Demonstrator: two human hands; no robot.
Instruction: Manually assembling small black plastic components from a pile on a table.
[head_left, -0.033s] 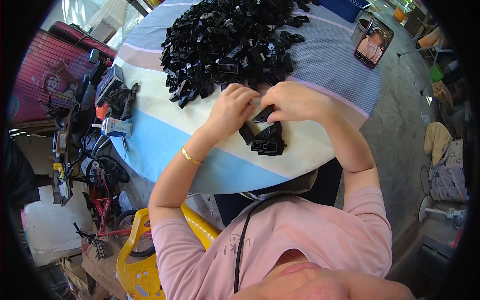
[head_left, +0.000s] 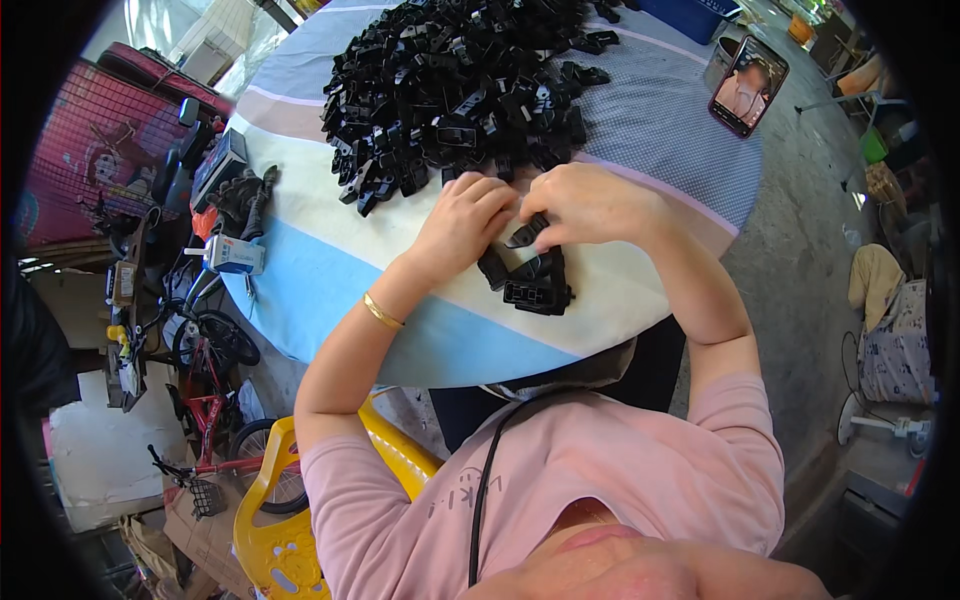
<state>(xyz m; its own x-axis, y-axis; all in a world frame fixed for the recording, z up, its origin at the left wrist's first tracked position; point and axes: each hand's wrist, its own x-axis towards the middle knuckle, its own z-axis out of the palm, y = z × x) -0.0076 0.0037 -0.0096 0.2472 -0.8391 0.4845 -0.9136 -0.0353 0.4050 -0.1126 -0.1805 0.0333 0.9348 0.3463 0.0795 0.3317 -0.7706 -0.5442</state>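
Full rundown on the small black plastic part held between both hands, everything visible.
The small black plastic part looks like matte moulded plastic, elongated and tilted. It is pinched between the left hand and right hand, just above the round cloth-covered table. Fingers hide most of it, so finer details cannot be told. Similar black pieces lie just below.

small black plastic part point(head_left: 527, 232) between hands

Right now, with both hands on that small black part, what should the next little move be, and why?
Probably press the black part fully together, then set it down: both the left hand and right hand pinch it, just above the small group of black pieces lying on the table.
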